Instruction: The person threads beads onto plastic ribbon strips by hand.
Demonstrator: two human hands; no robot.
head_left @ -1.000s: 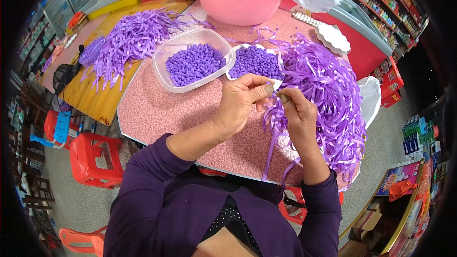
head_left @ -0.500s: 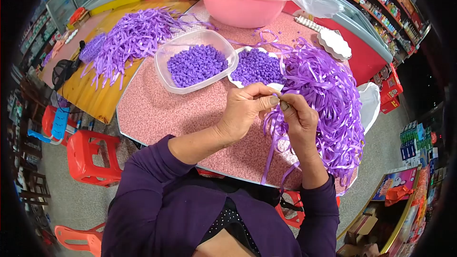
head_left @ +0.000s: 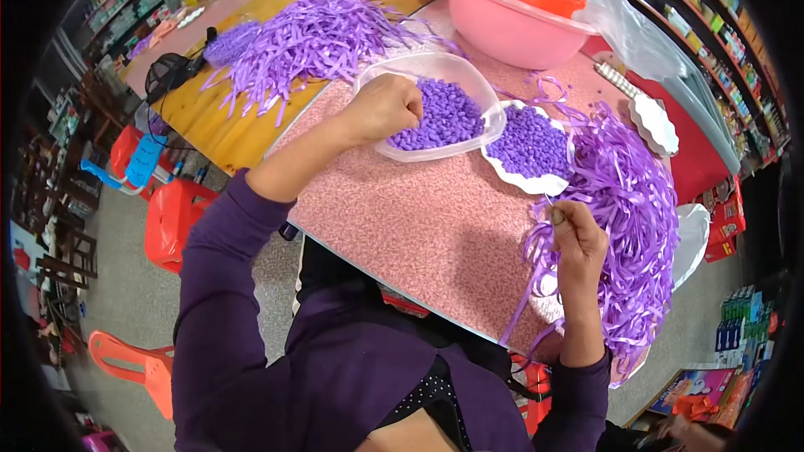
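Note:
My left hand (head_left: 385, 109) is closed above the left side of a clear plastic tub (head_left: 368, 84) holding purple beads (head_left: 448, 117). Whatever its curled fingers may hold is hidden. To the right, my right hand (head_left: 578, 234) pinches a thin, pale, needle-like tool (head_left: 548, 199) pointing up toward a white scalloped dish (head_left: 548, 184). More purple beads (head_left: 528, 142) fill that dish. Right beside this hand lies a big heap of purple ribbons (head_left: 632, 218); a few strands hang down past the wrist over the table's near edge.
A second ribbon pile (head_left: 327, 42) lies on the wooden tabletop (head_left: 188, 130) at left. Behind the dish stands a pink basin (head_left: 511, 21) with red and clear plastic bags. An upside-down scalloped dish (head_left: 655, 124) sits at far right. Red stools (head_left: 172, 222) stand on the floor.
My hands were together in front of the dish; now they are apart. The left moved up and left to the tub, the right stayed by the ribbons. The view has turned left.

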